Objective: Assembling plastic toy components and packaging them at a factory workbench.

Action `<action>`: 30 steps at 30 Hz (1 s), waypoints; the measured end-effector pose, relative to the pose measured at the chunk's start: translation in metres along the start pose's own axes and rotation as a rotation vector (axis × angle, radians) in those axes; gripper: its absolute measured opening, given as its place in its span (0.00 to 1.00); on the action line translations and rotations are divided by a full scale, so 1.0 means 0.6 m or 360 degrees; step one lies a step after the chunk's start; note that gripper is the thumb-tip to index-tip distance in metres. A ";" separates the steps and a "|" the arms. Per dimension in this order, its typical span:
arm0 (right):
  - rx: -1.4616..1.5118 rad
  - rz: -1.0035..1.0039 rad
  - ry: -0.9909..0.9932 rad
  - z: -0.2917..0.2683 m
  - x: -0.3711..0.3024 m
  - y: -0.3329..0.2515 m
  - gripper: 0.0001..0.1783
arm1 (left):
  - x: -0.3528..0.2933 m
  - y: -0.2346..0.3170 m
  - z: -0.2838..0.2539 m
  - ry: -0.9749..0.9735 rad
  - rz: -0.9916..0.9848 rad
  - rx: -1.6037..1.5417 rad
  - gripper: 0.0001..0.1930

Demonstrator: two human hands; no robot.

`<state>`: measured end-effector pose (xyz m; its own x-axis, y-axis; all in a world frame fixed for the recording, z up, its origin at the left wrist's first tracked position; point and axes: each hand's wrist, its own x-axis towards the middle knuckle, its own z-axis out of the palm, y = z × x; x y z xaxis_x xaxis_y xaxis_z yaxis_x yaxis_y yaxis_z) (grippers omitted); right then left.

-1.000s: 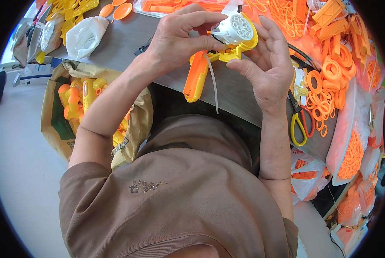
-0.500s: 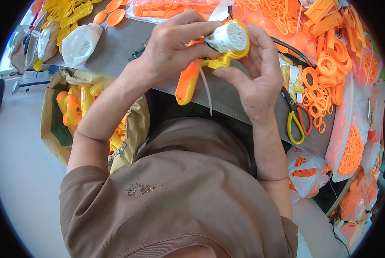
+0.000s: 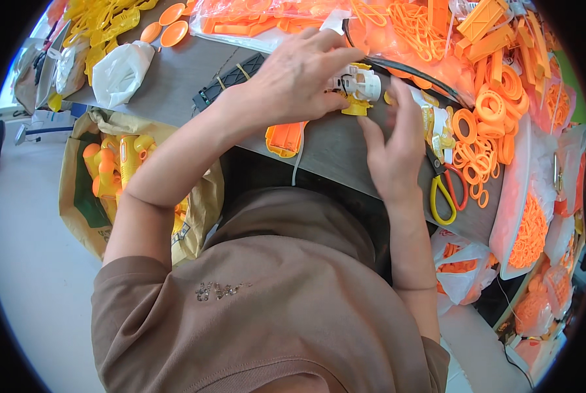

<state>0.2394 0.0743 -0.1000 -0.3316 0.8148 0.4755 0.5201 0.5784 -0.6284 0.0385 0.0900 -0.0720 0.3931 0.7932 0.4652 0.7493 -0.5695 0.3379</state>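
Observation:
A yellow plastic housing (image 3: 356, 106) with a white round insert (image 3: 365, 86) lies low over the grey table. From the left, my left hand (image 3: 299, 78) grips it between thumb and fingers, hiding part of it. Below that hand sticks out an orange hollow handle piece (image 3: 284, 139) with a yellow edge; whether it joins the housing is hidden. A thin white wire (image 3: 297, 164) hangs past the table's front edge. To the right, my right hand (image 3: 398, 144) is apart from the housing, thumb and fingers spread, fingertips slightly blurred.
Scissors (image 3: 445, 195) with red and yellow handles lie at right, beside orange rings (image 3: 474, 150). A dark slotted tray (image 3: 231, 80) sits behind my left forearm. Left stand a white plastic bag (image 3: 119, 72) and a paper bag (image 3: 77, 216) of yellow and orange parts. Orange pieces (image 3: 411, 33) crowd the back.
The housing has come down toward the table and turned, so its white insert now shows from the side. My right hand has let go of it and moved slightly down.

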 end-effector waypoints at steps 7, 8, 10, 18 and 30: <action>0.0544 0.0236 -0.0727 0.017 -0.127 -0.087 0.20 | -0.070 0.005 -0.045 0.0192 -0.0238 -0.0178 0.23; 0.0601 0.0388 -0.0853 0.028 -0.135 -0.090 0.22 | -0.078 0.008 -0.036 0.0226 -0.0214 -0.0153 0.21; 0.0760 0.0418 -0.0902 0.043 -0.136 -0.091 0.23 | -0.090 0.011 -0.024 0.0216 -0.0175 -0.0098 0.19; 0.1299 0.0200 -0.0784 -0.007 -0.112 -0.098 0.12 | -0.104 0.006 0.020 0.0394 -0.0174 -0.0057 0.22; 0.0475 0.0295 -0.1480 -0.131 -0.138 -0.045 0.17 | -0.103 0.026 0.002 0.0651 -0.0174 0.0004 0.18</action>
<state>0.3147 -0.0119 -0.0738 -0.8167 0.5260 -0.2373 0.4490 0.3210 -0.8339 0.0265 0.0325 -0.0961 0.0677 0.6975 0.7133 0.7764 -0.4859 0.4015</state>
